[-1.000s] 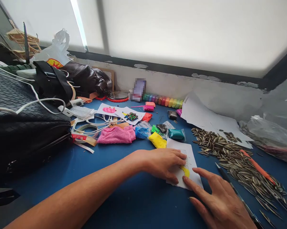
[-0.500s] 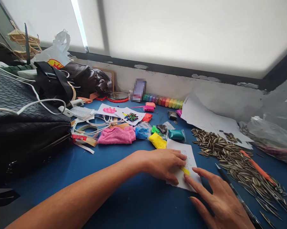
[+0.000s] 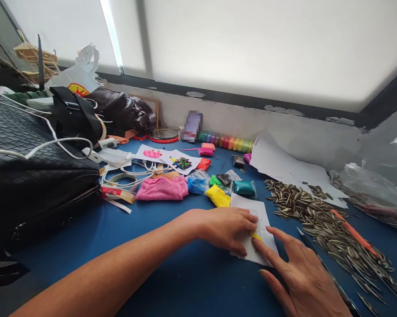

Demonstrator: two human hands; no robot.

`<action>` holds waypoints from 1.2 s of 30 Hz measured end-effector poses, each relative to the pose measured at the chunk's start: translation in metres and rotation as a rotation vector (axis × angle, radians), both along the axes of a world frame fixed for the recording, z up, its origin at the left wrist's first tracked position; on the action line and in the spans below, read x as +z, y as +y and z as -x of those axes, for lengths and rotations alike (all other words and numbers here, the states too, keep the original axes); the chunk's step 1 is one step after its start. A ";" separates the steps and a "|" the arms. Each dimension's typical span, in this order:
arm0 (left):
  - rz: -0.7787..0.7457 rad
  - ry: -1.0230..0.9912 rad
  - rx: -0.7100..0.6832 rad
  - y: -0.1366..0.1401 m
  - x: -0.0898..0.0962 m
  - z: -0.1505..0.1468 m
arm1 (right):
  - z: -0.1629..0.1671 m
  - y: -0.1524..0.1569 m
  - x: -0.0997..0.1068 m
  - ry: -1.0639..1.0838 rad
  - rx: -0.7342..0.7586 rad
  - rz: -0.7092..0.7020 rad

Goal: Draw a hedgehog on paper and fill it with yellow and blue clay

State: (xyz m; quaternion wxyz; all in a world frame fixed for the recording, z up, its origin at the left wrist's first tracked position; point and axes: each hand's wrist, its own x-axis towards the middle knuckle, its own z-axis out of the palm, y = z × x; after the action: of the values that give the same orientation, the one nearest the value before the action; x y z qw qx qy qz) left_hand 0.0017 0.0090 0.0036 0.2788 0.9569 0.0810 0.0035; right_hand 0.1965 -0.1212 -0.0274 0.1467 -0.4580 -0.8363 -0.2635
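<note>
Here's the blue surface (image 3: 185,286), spreading beneath everything, and the big black woven bag (image 3: 36,185) looms at its left edge! Over on the right, loose white sheets (image 3: 281,154) lean against the wall at the back, with a heap of striped seeds (image 3: 317,215) spilling out in front of them. Into the middle now: the right hand (image 3: 304,277) comes in low, its grip wide and holding nothing, thumb well apart from an extended index finger. Opposite, the left hand (image 3: 226,229) lies flat, palm down, grip spread and nothing grasped, pinning the small white paper (image 3: 263,215), which carries a fine line drawing. Beyond the left forearm sits a pink cloth (image 3: 163,188), and just past the paper come the yellow packet (image 3: 218,196) and the teal packet (image 3: 244,188). A dark pen (image 3: 324,266) slants right beside the right hand. And the smallest player, the yellow piece (image 3: 255,235), sits on the paper between both hands, that right index fingertip touching its near edge!
</note>
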 end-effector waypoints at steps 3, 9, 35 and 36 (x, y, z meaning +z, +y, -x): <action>0.003 0.001 0.000 0.000 0.000 0.000 | 0.001 -0.001 0.001 0.009 0.006 -0.001; -0.001 0.011 0.002 0.000 0.000 -0.001 | 0.000 -0.002 -0.001 0.033 0.007 0.020; 0.011 -0.004 0.016 0.001 -0.002 0.000 | -0.003 -0.004 -0.007 0.056 -0.017 0.041; 0.008 0.002 0.015 0.000 -0.002 0.000 | -0.002 -0.004 -0.007 0.054 -0.021 0.042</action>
State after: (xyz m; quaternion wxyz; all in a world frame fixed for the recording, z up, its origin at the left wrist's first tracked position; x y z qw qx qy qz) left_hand 0.0014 0.0093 0.0014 0.2825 0.9551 0.0887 0.0042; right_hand 0.1990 -0.1250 -0.0342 0.1570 -0.4767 -0.8324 -0.2349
